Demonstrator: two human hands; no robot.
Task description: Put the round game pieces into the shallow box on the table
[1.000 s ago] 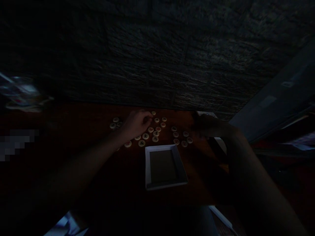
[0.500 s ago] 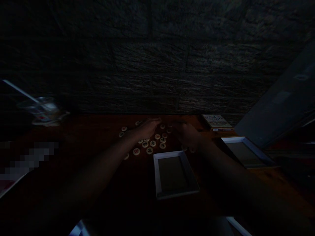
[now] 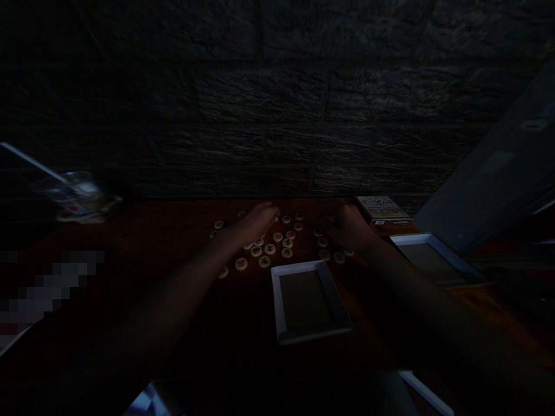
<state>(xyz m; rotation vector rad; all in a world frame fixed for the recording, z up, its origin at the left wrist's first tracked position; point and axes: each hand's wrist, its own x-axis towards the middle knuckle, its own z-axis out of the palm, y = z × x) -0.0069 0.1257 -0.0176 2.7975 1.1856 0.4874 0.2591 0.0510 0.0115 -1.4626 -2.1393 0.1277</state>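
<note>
Round wooden Chinese chess pieces (image 3: 269, 249), marked with red or black characters, lie scattered on the dark wooden table. My left hand (image 3: 259, 222) reaches over the far left of the spread. Its fingers are bent together, with the tips at a pale piece (image 3: 276, 219) that is partly covered. On the right, my right hand (image 3: 349, 225) is over the table with its fingers curled. Deep shadow hides what its fingertips hold. Pieces (image 3: 324, 255) lie just below this hand. Nearer to me stands a shallow open box tray (image 3: 277, 306) with a pale rim.
Beyond my right hand lies a printed flat box (image 3: 379, 209), and close by is another open tray (image 3: 411, 240). A clear cup with a straw (image 3: 82, 193) stands far left. A rough stone wall (image 3: 286, 98) rises behind the table; a grey panel (image 3: 489, 162) leans at right.
My right hand has moved to the right, uncovering pieces in the middle and right of the spread. My left hand has shifted slightly, its fingers now bent down to the table.
</note>
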